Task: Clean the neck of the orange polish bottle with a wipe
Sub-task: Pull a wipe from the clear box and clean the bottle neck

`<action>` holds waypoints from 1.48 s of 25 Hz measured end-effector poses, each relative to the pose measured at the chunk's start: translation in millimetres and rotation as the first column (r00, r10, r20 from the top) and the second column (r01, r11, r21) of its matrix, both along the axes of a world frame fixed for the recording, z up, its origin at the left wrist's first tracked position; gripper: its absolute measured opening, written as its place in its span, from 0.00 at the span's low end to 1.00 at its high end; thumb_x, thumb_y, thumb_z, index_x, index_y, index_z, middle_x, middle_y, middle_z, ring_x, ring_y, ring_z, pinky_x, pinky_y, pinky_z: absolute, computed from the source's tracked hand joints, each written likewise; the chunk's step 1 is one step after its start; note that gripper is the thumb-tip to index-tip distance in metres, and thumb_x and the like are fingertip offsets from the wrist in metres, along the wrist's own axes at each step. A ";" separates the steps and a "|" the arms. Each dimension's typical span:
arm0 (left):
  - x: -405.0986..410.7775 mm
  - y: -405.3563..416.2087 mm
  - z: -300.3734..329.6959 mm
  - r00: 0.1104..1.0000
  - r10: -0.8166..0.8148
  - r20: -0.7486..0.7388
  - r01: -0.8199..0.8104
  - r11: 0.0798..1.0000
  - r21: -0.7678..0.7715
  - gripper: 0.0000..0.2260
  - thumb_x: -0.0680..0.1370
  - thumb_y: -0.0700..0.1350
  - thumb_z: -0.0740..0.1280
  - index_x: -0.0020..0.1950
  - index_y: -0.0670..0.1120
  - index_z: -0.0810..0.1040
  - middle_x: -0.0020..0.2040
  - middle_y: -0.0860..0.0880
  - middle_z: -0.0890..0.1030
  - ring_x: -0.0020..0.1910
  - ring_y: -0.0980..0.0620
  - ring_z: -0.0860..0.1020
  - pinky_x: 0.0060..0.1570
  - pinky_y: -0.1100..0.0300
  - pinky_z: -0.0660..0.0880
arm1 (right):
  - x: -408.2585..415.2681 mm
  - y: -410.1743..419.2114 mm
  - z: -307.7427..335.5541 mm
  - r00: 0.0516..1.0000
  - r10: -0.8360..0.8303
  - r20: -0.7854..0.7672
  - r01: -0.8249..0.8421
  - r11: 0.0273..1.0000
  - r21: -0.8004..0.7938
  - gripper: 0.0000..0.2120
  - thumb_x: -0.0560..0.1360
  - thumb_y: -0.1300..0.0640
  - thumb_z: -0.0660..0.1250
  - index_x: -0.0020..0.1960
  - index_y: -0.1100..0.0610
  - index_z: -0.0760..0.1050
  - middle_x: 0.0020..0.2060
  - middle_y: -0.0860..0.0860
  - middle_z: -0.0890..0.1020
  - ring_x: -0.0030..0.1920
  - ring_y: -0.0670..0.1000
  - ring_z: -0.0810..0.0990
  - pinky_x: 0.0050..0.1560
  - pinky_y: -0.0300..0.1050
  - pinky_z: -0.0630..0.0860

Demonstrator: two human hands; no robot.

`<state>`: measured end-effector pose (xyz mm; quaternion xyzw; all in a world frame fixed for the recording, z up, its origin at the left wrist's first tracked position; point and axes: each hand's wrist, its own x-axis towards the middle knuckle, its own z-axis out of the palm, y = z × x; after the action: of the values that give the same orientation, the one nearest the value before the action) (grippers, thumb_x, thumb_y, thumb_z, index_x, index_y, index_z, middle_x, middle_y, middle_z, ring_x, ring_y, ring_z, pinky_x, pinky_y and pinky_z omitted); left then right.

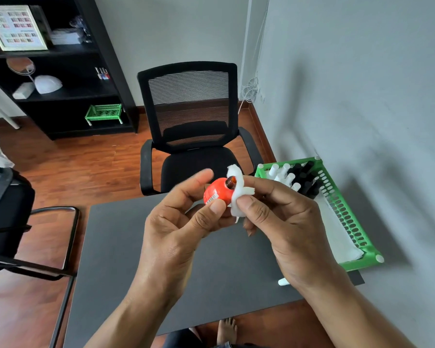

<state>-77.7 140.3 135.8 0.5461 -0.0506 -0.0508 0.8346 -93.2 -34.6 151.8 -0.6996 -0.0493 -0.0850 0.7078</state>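
**Open bottle held in both hands, wipe at its neck**

The orange bottle (215, 193) sits uncapped in the grip of the left hand (172, 231), tilted so its dark threaded neck (230, 182) points up and away toward the right. The left thumb presses on the near side of the round body beside a barcode label, and the left fingers wrap the far side, so that grip is clamped on the bottle. Just right of it, the white wipe (237, 194) curls around the neck from behind and below. The right hand (283, 218) pinches the wipe between thumb and forefinger, its grip closed on the wipe close against the bottle's shoulder. Both hands are raised above the dark grey desk (126, 247), touching nothing on it.

Beyond the right grip, at the desk's far right edge against the grey wall, a green rack (349, 217) holds a cluster of white and black caps at its far end and a white pad along its floor. Below the right wrist, a small white cap (283, 282) lies on the desk. Past both grips stands a black mesh chair (191, 116). Far left of them is a black shelf (60, 94) carrying a second green rack.
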 end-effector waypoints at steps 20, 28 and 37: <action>5.1 -9.8 7.8 0.970 -0.233 0.064 0.230 0.972 0.056 0.21 0.78 0.54 0.73 0.66 0.44 0.82 0.46 0.45 0.86 0.41 0.48 0.85 0.43 0.52 0.83 | 20.5 -12.0 -3.0 0.940 0.267 -0.211 -0.125 0.848 0.515 0.07 0.77 0.52 0.72 0.44 0.53 0.85 0.32 0.47 0.79 0.29 0.45 0.75 0.30 0.39 0.74; 5.9 -11.0 8.4 0.972 -0.232 -0.025 0.228 0.969 -0.096 0.19 0.76 0.53 0.76 0.59 0.41 0.81 0.50 0.24 0.78 0.35 0.45 0.83 0.40 0.50 0.82 | 18.7 -20.8 -4.4 0.914 0.329 -0.237 -0.104 0.755 0.648 0.07 0.78 0.55 0.70 0.44 0.55 0.84 0.35 0.50 0.80 0.30 0.46 0.74 0.31 0.40 0.72; 7.6 -24.9 11.8 0.978 -0.188 -0.087 0.183 0.981 -0.058 0.14 0.82 0.50 0.69 0.59 0.40 0.79 0.45 0.32 0.78 0.30 0.48 0.77 0.33 0.52 0.81 | 12.4 -37.4 -9.3 0.986 0.159 -0.044 -0.151 0.977 0.148 0.16 0.75 0.42 0.74 0.59 0.48 0.86 0.38 0.51 0.83 0.35 0.46 0.78 0.37 0.39 0.77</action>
<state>-70.1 115.3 147.6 0.5150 -0.0639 -0.1522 0.8412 -80.8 -72.0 142.5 -0.6428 -0.0775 -0.0133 0.7620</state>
